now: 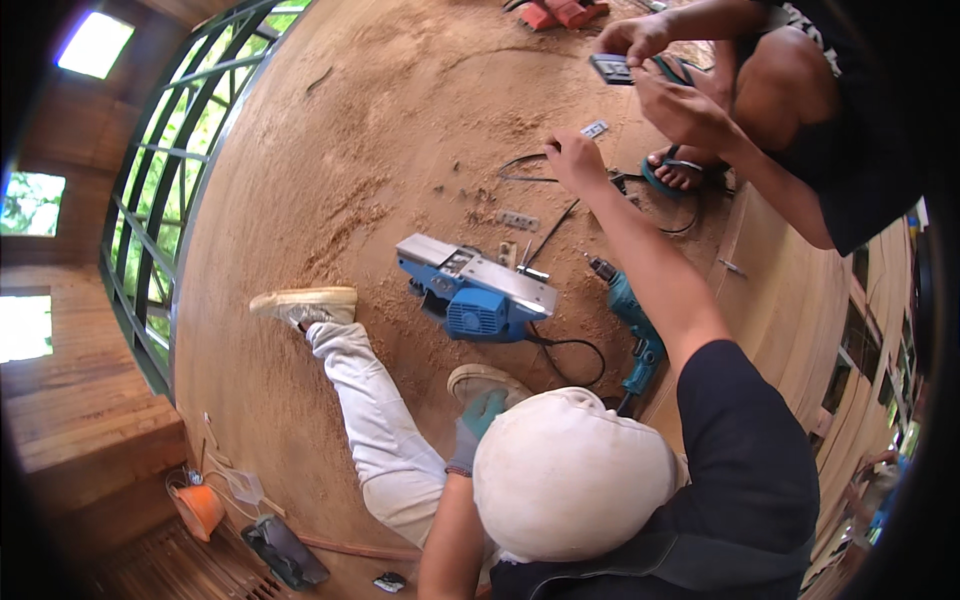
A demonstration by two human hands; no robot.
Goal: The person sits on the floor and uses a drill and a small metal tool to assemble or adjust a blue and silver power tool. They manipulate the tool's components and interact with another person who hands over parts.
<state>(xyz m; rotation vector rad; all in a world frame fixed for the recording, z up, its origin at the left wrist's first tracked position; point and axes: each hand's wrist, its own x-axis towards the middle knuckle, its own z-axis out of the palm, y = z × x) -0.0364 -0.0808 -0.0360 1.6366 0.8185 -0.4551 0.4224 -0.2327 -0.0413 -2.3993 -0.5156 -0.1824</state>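
Note:
My right arm, in a dark sleeve, reaches out over the floor. Its bare hand [577, 163] has the fingers curled; whatever they hold, if anything, cannot be made out. A small silver-blue strip [595, 130] lies just beyond the knuckles, beside a black cable. My left hand [478, 420], in a grey and teal glove, rests by my shoe [492, 382], fingers laid out and partly hidden by my bent, white-trousered knee [575, 475]. In front of me a blue electric planer [478, 295] lies with its metal sole upward. A teal power drill [637, 335] lies under my right forearm.
A co-worker squats at upper right, both hands around a flat dark and silver piece [612, 69]. Sawdust covers the wooden floor [300, 200]. A grey socket strip [517, 219] and cables lie past the planer. An orange container [199, 511] and a dark bag [284, 552] sit at lower left.

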